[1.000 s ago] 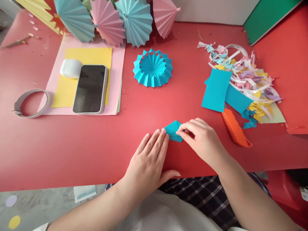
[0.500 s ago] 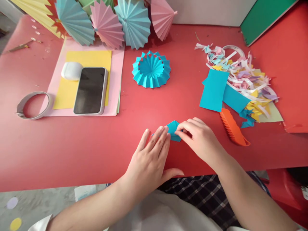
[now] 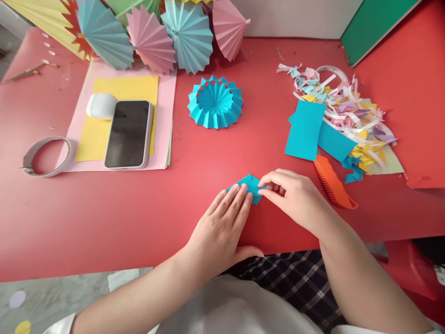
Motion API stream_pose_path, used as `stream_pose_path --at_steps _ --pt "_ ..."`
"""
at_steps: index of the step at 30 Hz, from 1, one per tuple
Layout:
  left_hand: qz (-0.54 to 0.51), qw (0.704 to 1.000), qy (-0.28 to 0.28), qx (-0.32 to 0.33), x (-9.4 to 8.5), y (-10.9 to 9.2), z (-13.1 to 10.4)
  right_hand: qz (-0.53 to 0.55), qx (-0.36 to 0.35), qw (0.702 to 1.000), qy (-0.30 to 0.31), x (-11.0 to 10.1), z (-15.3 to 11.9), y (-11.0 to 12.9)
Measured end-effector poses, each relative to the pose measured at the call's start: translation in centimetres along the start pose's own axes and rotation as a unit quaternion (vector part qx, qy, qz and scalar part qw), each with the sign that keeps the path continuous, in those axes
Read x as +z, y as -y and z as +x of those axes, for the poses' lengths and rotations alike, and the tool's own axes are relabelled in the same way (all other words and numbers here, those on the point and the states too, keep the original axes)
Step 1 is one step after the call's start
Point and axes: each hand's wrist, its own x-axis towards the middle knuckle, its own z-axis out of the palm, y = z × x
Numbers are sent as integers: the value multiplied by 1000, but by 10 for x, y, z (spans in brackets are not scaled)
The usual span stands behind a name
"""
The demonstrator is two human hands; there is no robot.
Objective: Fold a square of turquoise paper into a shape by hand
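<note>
A small folded piece of blue paper (image 3: 253, 185) lies on the red table near its front edge. My left hand (image 3: 222, 218) rests flat on the paper, fingers stretched out and covering its left part. With thumb and forefinger, my right hand (image 3: 290, 195) pinches the paper's right corner. Beyond the hands stands a round pleated blue paper piece (image 3: 216, 99) with a zigzag rim. An orange comb-like tool with teeth (image 3: 333, 183) lies to the right of my right hand, and behind it are flat blue paper pieces (image 3: 306, 130).
Paper scraps (image 3: 347, 106) are heaped at the right, with a white ring (image 3: 332, 69) behind. Coloured sheets (image 3: 163, 153) at the left carry a phone (image 3: 128, 134) and a white case (image 3: 100, 105). A grey band (image 3: 48, 157) lies beside them. Pleated paper umbrellas (image 3: 187, 35) line the back.
My left hand's fingers have drawn closer together on the blue paper, and my right hand has shifted slightly right at its corner. The whole view has moved a little.
</note>
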Motion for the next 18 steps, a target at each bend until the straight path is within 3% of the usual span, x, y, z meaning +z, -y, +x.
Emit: stream_pose_path --at_steps 18 --pt "5 1000 -3 -13 0 -3 2 3 -14 1000 5 4 1 -2"
